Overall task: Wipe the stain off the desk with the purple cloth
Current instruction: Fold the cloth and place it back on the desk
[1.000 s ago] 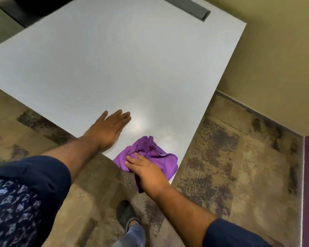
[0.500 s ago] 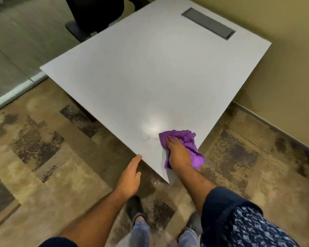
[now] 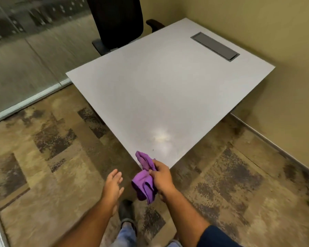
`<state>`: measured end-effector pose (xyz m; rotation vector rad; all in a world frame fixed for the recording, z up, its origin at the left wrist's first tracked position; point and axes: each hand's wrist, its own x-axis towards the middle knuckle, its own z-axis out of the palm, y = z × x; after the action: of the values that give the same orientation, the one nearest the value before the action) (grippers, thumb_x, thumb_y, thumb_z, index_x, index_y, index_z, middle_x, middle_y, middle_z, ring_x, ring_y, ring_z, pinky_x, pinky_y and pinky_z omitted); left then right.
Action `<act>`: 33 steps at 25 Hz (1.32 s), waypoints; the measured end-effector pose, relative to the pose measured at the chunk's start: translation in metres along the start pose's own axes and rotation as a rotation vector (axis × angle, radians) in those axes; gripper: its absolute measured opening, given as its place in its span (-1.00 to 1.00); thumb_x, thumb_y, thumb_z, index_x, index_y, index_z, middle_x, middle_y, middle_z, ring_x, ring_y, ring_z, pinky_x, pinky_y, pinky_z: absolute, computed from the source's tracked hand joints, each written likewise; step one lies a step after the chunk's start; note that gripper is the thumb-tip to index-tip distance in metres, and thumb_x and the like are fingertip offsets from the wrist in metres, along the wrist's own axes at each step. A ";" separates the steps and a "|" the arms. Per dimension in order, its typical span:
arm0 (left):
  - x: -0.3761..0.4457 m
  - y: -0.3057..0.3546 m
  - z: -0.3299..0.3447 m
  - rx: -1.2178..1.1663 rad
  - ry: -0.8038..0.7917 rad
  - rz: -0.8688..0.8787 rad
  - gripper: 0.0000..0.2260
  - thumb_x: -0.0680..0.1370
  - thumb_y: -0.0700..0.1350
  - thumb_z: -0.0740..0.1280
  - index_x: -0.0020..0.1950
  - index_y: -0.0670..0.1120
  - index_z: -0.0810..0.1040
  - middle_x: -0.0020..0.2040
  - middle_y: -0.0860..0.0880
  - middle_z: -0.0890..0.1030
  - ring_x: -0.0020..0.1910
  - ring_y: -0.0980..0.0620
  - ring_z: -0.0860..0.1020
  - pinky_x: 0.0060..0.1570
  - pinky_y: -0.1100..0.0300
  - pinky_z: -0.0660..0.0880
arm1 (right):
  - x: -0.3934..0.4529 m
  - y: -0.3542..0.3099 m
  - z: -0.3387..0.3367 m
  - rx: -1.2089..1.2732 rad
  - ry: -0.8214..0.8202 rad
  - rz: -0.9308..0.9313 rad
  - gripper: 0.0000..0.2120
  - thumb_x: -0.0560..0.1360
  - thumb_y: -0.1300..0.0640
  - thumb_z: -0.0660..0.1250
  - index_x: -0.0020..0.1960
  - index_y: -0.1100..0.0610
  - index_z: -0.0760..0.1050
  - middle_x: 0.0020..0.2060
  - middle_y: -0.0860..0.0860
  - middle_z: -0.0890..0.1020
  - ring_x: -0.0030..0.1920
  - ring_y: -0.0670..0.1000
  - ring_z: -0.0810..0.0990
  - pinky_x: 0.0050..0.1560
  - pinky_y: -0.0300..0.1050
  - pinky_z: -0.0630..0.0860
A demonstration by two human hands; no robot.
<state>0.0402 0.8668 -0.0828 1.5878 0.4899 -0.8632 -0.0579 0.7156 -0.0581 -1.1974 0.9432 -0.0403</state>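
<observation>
The right hand (image 3: 161, 177) grips the bunched purple cloth (image 3: 144, 182) off the worktop (image 3: 168, 90) corner, the left hand (image 3: 112, 184) beside it spread empty.

Mottled brown carpet (image 3: 48, 157), olive walls (image 3: 257, 24), a black chair (image 3: 116, 20), frosted glass partition (image 3: 25, 50).

Cloth (image 3: 145, 182) hangs off the desk (image 3: 168, 97), just before its near corner, in the right hand (image 3: 161, 177); left hand (image 3: 112, 186) sits left of it; grommet cover (image 3: 214, 46) near the far-right edge; chair (image 3: 117, 22) behind the far-left edge.
</observation>
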 end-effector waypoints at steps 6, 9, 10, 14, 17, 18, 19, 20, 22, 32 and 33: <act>-0.075 0.004 0.051 -0.258 -0.396 -0.026 -0.32 0.60 0.41 0.20 0.53 -0.05 0.49 0.50 -0.18 0.53 0.50 -0.21 0.49 0.56 -0.25 0.30 | -0.059 -0.068 -0.068 0.714 -0.311 0.077 -0.75 0.50 0.26 0.36 0.14 0.28 0.68 -0.01 0.27 0.75 -0.01 0.24 0.74 0.03 0.11 0.71; -0.116 0.022 0.088 -0.378 -0.481 0.040 -0.32 0.61 0.38 0.19 0.53 -0.07 0.49 0.46 -0.21 0.57 0.47 -0.24 0.52 0.53 -0.25 0.33 | -0.073 -0.099 -0.104 0.734 -0.256 0.092 -0.89 0.43 0.11 0.46 -0.19 0.16 0.66 -0.29 0.12 0.63 -0.19 0.15 0.62 -0.07 -0.05 0.61; -0.130 0.032 0.099 -0.377 -0.515 0.075 -0.35 0.58 0.33 0.30 0.52 -0.08 0.49 0.45 -0.20 0.58 0.44 -0.23 0.54 0.49 -0.23 0.39 | -0.074 -0.106 -0.119 0.758 -0.287 0.093 -0.79 0.50 0.02 0.45 -0.04 0.18 0.68 -0.14 0.17 0.68 -0.03 0.20 0.66 0.13 0.04 0.61; -0.154 0.063 0.132 -0.231 -0.551 0.250 -0.40 0.47 -0.17 0.55 0.48 -0.18 0.48 0.37 -0.25 0.63 0.29 -0.20 0.66 0.20 -0.11 0.65 | -0.083 -0.137 -0.183 0.626 -0.407 0.017 -0.42 0.59 -0.21 0.38 0.42 0.19 0.57 0.37 0.27 0.61 0.41 0.28 0.57 0.55 0.27 0.37; -0.157 0.084 0.156 -0.095 -0.481 0.411 -0.51 0.54 -0.24 0.49 0.45 -0.16 0.47 0.35 -0.26 0.63 0.30 -0.24 0.65 0.33 -0.19 0.56 | -0.085 -0.156 -0.221 0.285 -0.510 -0.105 -0.66 0.61 0.11 0.37 0.36 0.18 0.62 0.31 0.26 0.66 0.26 0.24 0.66 0.44 0.18 0.50; -0.158 0.090 0.163 -0.074 -0.463 0.447 -0.51 0.54 -0.21 0.50 0.45 -0.14 0.47 0.34 -0.24 0.64 0.28 -0.23 0.66 0.33 -0.20 0.56 | -0.081 -0.160 -0.230 0.196 -0.527 -0.136 -0.65 0.60 0.22 0.36 0.38 0.19 0.59 0.32 0.27 0.65 0.25 0.26 0.66 0.44 0.18 0.51; -0.158 0.095 0.169 -0.082 -0.455 0.461 -0.49 0.52 -0.17 0.52 0.45 -0.11 0.48 0.33 -0.23 0.65 0.27 -0.22 0.67 0.30 -0.18 0.58 | -0.074 -0.163 -0.235 0.113 -0.509 -0.151 -0.63 0.59 0.33 0.35 0.38 0.22 0.56 0.33 0.30 0.64 0.25 0.27 0.65 0.44 0.20 0.50; -0.157 0.099 0.174 -0.118 -0.459 0.452 -0.46 0.50 -0.14 0.53 0.46 -0.10 0.48 0.33 -0.21 0.65 0.27 -0.21 0.67 0.27 -0.14 0.60 | -0.068 -0.168 -0.238 0.050 -0.469 -0.153 -0.62 0.57 0.41 0.33 0.37 0.25 0.55 0.32 0.33 0.62 0.23 0.27 0.65 0.44 0.21 0.48; -0.154 0.103 0.185 -0.226 -0.509 0.384 -0.47 0.50 -0.13 0.53 0.45 -0.09 0.51 0.30 -0.19 0.68 0.24 -0.20 0.68 0.16 -0.07 0.64 | -0.056 -0.176 -0.240 0.015 -0.390 -0.151 -0.59 0.53 0.50 0.28 0.35 0.30 0.55 0.31 0.35 0.63 0.22 0.28 0.65 0.43 0.21 0.48; -0.106 0.171 0.256 -0.068 -0.618 0.468 -0.32 0.38 -0.34 0.49 0.48 -0.02 0.45 0.34 -0.18 0.65 0.28 -0.21 0.65 0.17 -0.06 0.65 | 0.007 -0.239 -0.274 0.188 -0.430 -0.207 -0.59 0.63 0.33 0.28 0.45 0.18 0.52 0.37 0.21 0.63 0.37 0.25 0.61 0.46 0.15 0.48; -0.099 0.181 0.262 -0.065 -0.614 0.486 -0.29 0.36 -0.35 0.49 0.49 -0.03 0.44 0.35 -0.18 0.64 0.29 -0.21 0.64 0.16 -0.04 0.65 | 0.013 -0.248 -0.281 0.185 -0.428 -0.231 -0.57 0.62 0.36 0.27 0.46 0.17 0.51 0.37 0.20 0.63 0.36 0.22 0.62 0.45 0.13 0.50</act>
<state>0.0416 0.5911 0.1043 1.2175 -0.2929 -0.8845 -0.1201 0.3915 0.1195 -1.0808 0.4148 -0.0518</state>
